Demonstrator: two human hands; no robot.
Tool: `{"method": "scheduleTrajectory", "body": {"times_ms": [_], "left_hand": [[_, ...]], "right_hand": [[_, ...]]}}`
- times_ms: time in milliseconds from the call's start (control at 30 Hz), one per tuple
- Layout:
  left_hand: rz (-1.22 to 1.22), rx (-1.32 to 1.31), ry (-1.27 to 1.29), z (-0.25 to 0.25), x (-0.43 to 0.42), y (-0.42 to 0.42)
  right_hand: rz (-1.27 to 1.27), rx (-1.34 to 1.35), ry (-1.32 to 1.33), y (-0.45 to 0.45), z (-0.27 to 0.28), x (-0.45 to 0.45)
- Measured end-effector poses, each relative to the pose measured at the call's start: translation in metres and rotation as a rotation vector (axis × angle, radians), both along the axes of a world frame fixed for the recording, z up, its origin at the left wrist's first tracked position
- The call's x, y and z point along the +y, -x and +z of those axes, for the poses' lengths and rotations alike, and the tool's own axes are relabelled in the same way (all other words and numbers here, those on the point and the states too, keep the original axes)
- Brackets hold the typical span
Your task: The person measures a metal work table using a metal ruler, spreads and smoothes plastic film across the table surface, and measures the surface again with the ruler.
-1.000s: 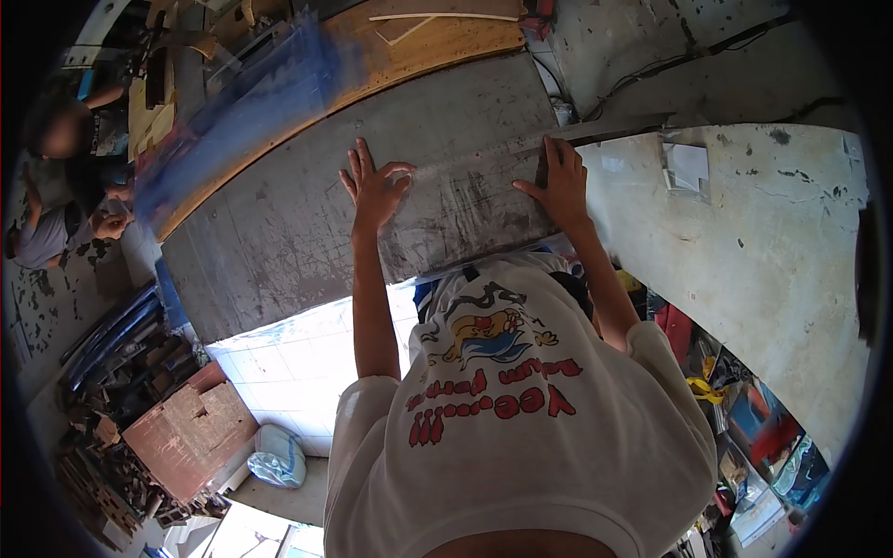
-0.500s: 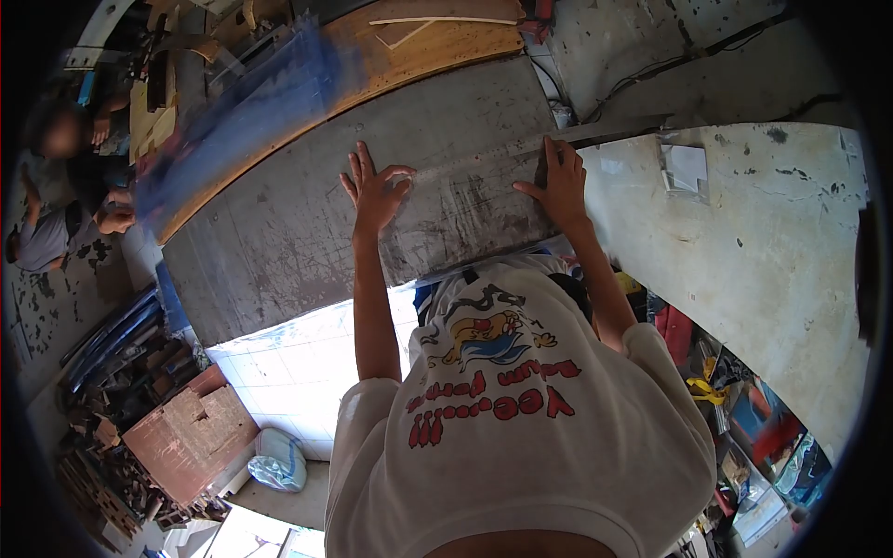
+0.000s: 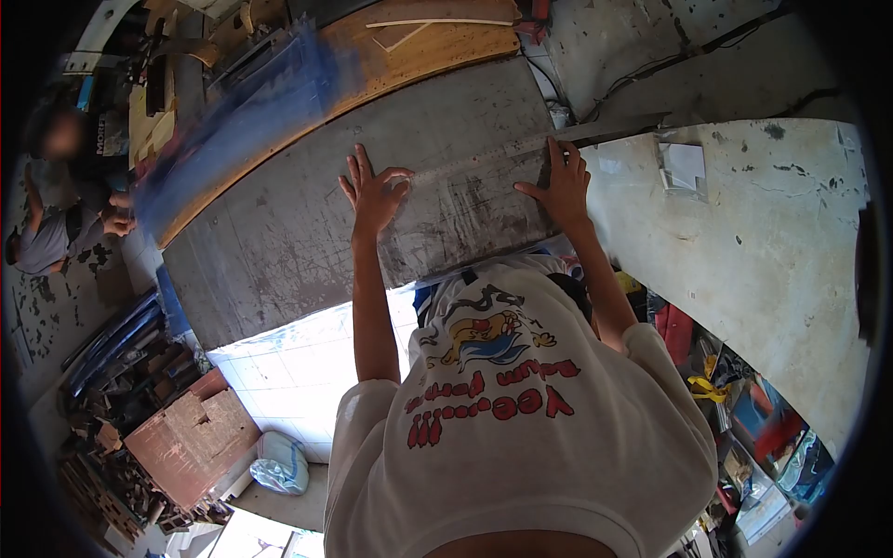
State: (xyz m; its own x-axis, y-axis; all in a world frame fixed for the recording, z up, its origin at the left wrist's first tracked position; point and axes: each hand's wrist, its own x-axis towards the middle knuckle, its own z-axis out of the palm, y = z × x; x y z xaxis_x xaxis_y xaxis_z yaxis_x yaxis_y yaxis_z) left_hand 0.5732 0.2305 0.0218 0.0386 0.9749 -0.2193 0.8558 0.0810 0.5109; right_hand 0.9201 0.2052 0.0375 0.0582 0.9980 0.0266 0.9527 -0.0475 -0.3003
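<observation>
A long, thin metal ruler point(image 3: 484, 155) lies across the scuffed dark grey board point(image 3: 279, 223) in front of me. At the ruler's left end, the thumb and forefinger of my left hand point(image 3: 375, 197) come together in a pinch on its tip, the other fingers raised and spread. My right hand point(image 3: 566, 189) rests near the board's right end, thumb and fingers apart, fingertips at the ruler. A dark patch shows between that thumb and forefinger; I cannot tell whether it is shadow or an object. Past my right hand, the ruler's far end extends over the pale tabletop's edge.
A pale, worn tabletop point(image 3: 735, 214) adjoins on the right, with a plastic-covered paper point(image 3: 684, 169) on it. Beyond the board is an orange-brown wooden plank point(image 3: 428, 46) beside blurred blue sheeting point(image 3: 270, 102). Wood scraps point(image 3: 112, 456) are piled lower left. Another person point(image 3: 70, 214) is at far left.
My hands and the ruler stay almost in place; the fingers of my right hand shift slightly. The person at far left has moved a little.
</observation>
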Motion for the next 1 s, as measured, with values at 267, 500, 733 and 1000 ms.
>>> {"method": "scheduleTrajectory", "body": {"times_ms": [267,500,733,1000], "left_hand": [[-0.006,-0.007,-0.028,-0.001,0.0,0.001],[0.008,-0.016,-0.016,0.002,-0.001,-0.001],[0.002,-0.014,-0.024,-0.001,-0.001,0.001],[0.007,-0.023,-0.025,0.0,-0.001,0.0]], "right_hand": [[-0.009,0.014,0.031,-0.003,0.001,0.003],[0.028,0.004,0.051,-0.012,0.007,0.009],[0.0,0.084,-0.045,-0.022,-0.006,0.007],[0.009,0.109,0.006,-0.027,-0.008,0.01]]}}
